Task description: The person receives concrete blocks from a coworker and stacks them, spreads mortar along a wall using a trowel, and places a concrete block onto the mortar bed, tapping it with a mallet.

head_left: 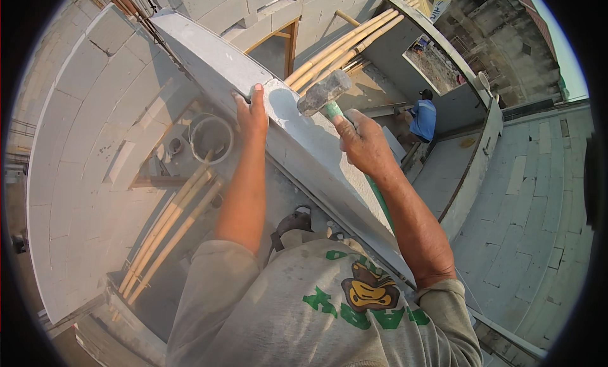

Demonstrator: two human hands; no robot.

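Observation:
My right hand [364, 142] grips the green handle of a club hammer [326, 93]. Its grey, dusty head is raised over the top of a pale block wall [342, 167] and casts a shadow there. My left hand [253, 116] is at the wall's left top edge, thumb pointing up. Between its thumb and fingers shows a thin dark piece [242, 97], short and slender; its kind I cannot make out, and most of it is hidden. The wall runs diagonally between my two arms.
Left and below, a bucket [212, 139] stands near leaning bamboo poles [168, 231]. More bamboo poles [345, 47] lie across beyond the wall. A person in a blue shirt [423, 120] crouches in the room to the right. A wooden door frame [292, 47] is ahead.

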